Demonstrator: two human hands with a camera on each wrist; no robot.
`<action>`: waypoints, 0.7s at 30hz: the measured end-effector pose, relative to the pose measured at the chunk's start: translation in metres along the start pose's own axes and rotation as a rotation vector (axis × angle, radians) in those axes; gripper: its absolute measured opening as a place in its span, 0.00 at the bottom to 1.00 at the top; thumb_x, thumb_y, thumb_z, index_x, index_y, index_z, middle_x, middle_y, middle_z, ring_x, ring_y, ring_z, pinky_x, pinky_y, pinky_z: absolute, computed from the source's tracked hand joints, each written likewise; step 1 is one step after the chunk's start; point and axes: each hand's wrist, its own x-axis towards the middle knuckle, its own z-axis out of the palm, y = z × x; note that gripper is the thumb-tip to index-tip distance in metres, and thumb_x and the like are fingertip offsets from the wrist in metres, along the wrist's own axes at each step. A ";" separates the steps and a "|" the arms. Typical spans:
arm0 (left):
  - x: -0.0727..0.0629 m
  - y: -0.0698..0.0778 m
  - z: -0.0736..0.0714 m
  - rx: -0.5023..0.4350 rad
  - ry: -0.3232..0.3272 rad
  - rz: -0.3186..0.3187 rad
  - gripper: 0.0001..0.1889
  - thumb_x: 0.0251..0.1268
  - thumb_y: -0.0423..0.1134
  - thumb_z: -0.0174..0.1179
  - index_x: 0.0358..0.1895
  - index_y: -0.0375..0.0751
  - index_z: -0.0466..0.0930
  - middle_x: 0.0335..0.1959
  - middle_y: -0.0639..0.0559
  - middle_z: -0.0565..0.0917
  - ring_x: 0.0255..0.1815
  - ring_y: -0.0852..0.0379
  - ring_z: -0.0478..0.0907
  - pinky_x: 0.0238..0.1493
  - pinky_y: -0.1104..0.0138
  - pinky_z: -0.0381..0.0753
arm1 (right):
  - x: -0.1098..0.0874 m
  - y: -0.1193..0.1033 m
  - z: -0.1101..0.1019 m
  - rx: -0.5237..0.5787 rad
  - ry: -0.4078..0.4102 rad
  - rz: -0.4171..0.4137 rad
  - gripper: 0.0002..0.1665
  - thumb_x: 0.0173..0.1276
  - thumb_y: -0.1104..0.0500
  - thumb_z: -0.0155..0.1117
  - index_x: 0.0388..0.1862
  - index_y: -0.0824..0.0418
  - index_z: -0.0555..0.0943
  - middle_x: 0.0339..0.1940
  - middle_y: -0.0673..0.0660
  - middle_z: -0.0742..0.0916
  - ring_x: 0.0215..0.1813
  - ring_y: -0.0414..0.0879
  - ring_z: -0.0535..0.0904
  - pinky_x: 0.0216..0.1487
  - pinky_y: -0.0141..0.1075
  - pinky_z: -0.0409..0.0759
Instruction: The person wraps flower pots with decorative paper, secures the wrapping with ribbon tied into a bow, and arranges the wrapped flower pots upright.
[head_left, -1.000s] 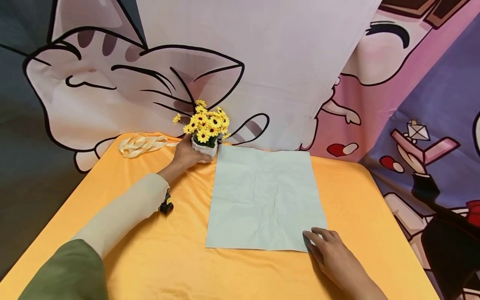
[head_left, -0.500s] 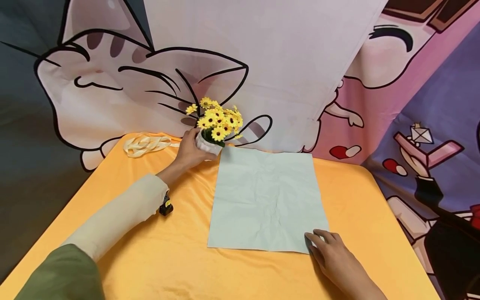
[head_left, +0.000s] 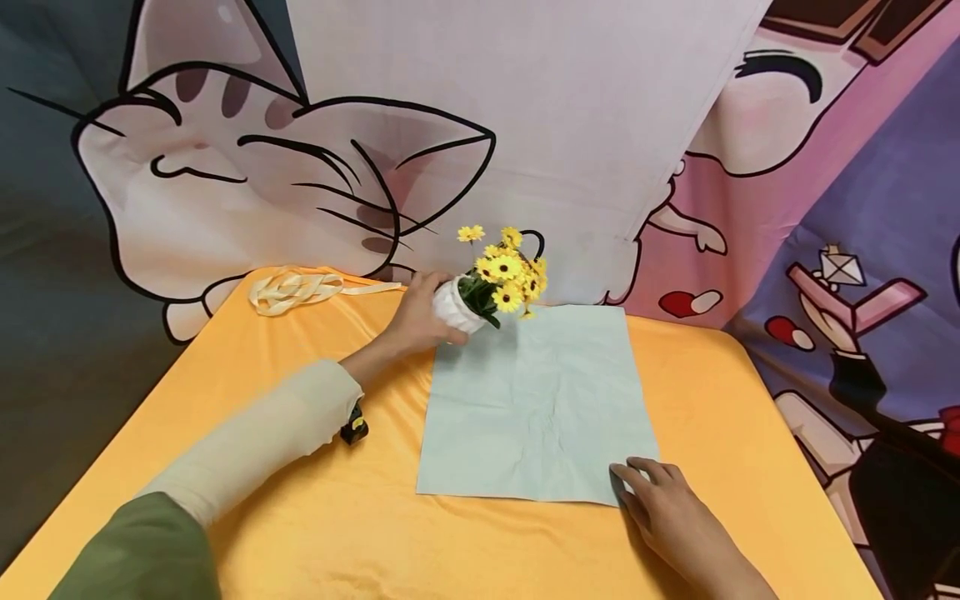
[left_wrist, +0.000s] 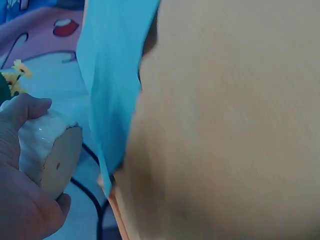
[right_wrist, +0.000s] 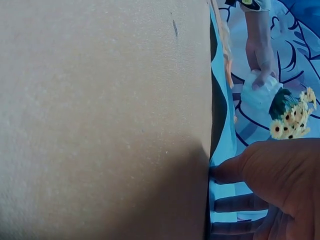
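At the lower right, a person's right hand (head_left: 671, 504) lies with its fingers slightly bent and a little apart, gripping nothing, their tips touching the near right corner of a pale blue sheet (head_left: 540, 417). At the lower left, a green sleeve (head_left: 142, 550) with a cream lower part (head_left: 258, 442) reaches forward over an orange cloth (head_left: 330, 525); a small black device (head_left: 355, 427) sits at that wrist. The creased sheet lies flat on the cloth. Over its far left corner, the left hand (head_left: 420, 318) holds a white pot (head_left: 456, 306), thumb and fingers curved around its sides. The pot is raised and tilted, its yellow flowers (head_left: 506, 271) leaning right; the left wrist view shows its base (left_wrist: 65, 157) with a small hole. Farther left, a loose cream ribbon (head_left: 292, 289) lies near the cloth's back edge. Behind everything hangs a printed backdrop (head_left: 577, 125) with a smiling cartoon cat (head_left: 198, 204).
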 end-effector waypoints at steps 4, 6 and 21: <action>-0.005 0.013 0.014 -0.003 -0.053 0.022 0.55 0.41 0.37 0.89 0.80 0.42 0.74 0.75 0.36 0.70 0.64 0.38 0.75 0.67 0.44 0.83 | -0.001 -0.001 0.001 -0.002 -0.007 -0.001 0.23 0.70 0.67 0.82 0.61 0.55 0.91 0.56 0.59 0.92 0.55 0.58 0.88 0.55 0.52 0.91; -0.006 0.020 0.021 -0.002 -0.074 0.038 0.55 0.41 0.37 0.89 0.81 0.43 0.75 0.74 0.37 0.71 0.64 0.39 0.76 0.66 0.45 0.83 | -0.001 -0.001 0.001 -0.003 -0.020 0.007 0.22 0.70 0.67 0.82 0.62 0.54 0.91 0.57 0.59 0.92 0.56 0.58 0.88 0.56 0.52 0.91; 0.000 0.065 0.071 0.099 -0.200 0.121 0.53 0.44 0.38 0.89 0.82 0.46 0.77 0.76 0.41 0.77 0.69 0.42 0.77 0.70 0.47 0.82 | 0.005 -0.001 -0.002 0.017 -0.093 0.034 0.20 0.73 0.66 0.80 0.61 0.55 0.92 0.57 0.60 0.92 0.55 0.60 0.89 0.58 0.56 0.90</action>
